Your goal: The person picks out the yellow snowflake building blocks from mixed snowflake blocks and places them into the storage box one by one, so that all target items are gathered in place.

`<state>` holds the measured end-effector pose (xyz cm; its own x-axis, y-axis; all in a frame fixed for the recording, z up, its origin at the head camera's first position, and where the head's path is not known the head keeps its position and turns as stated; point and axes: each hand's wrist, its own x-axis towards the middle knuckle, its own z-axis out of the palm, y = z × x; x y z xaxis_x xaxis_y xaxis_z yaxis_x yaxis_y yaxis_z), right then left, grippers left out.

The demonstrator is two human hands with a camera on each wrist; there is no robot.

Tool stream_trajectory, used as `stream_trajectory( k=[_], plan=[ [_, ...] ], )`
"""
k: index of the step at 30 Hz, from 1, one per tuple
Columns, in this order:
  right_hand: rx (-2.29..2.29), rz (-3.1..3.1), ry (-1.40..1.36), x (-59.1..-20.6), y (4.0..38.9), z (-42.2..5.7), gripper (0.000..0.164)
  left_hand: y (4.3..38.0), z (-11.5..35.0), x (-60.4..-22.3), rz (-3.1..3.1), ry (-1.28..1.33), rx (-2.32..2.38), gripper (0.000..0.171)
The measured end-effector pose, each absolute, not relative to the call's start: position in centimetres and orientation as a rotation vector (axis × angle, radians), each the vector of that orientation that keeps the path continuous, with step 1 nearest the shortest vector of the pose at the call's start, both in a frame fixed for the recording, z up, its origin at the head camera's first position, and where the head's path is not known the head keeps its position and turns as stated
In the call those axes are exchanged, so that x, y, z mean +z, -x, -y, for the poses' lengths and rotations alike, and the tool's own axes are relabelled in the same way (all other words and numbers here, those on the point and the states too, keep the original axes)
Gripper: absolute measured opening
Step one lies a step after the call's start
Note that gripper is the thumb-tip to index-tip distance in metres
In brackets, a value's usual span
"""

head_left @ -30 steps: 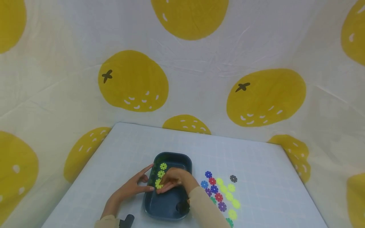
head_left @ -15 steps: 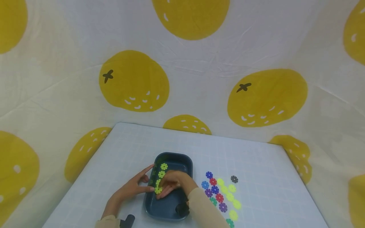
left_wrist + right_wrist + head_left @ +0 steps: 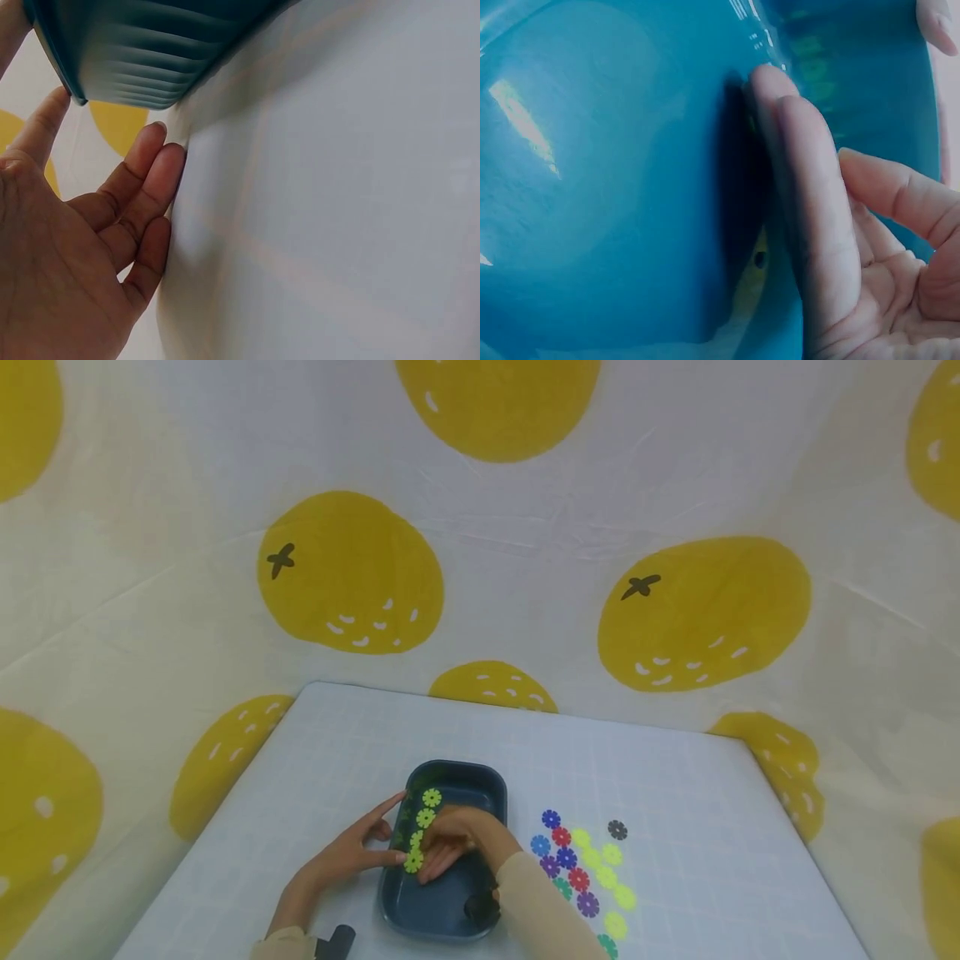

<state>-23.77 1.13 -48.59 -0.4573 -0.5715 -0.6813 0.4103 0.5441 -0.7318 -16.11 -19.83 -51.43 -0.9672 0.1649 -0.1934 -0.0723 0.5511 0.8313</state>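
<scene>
In the head view, a dark blue-green tray [image 3: 435,910] holds a column of yellow-green flower-shaped discs [image 3: 431,797] along its left side. My left hand [image 3: 345,854] is spread at the left rim, with thumb and index fingertip against it. The left wrist view shows its other fingers loosely extended below the tray wall [image 3: 150,52]. My right hand [image 3: 457,833] reaches into the tray, fingertips down beside the lowest disc [image 3: 413,861]. Its fingers [image 3: 817,202] look straight in the right wrist view, the thumb close to them. They partly hide the discs.
Right of the tray lies a loose cluster of flower discs, among them blue [image 3: 551,819], red [image 3: 578,879], purple [image 3: 588,905] and yellow-green [image 3: 607,877] ones. A dark grey disc [image 3: 617,830] lies apart. A patterned cloth [image 3: 517,602] hangs behind the white table [image 3: 712,827].
A yellow-green disc near the right fingertips has come to sit lower in the column, then shifted slightly left. The right fingers moved a little toward the tray's near end. The left hand stayed still.
</scene>
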Motion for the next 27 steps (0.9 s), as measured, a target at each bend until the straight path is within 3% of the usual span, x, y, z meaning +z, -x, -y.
stream_trajectory(
  k=[16,27],
  plan=[
    [-1.004,-2.081,0.23,-46.9,23.2,-1.3,0.021,16.1,19.8,-51.5,-2.538,-0.084,1.384,0.092],
    [-1.231,-1.882,0.343,-43.9,25.0,-3.6,0.027,16.2,19.7,-51.5,-2.55,-0.045,1.369,0.094]
  ],
)
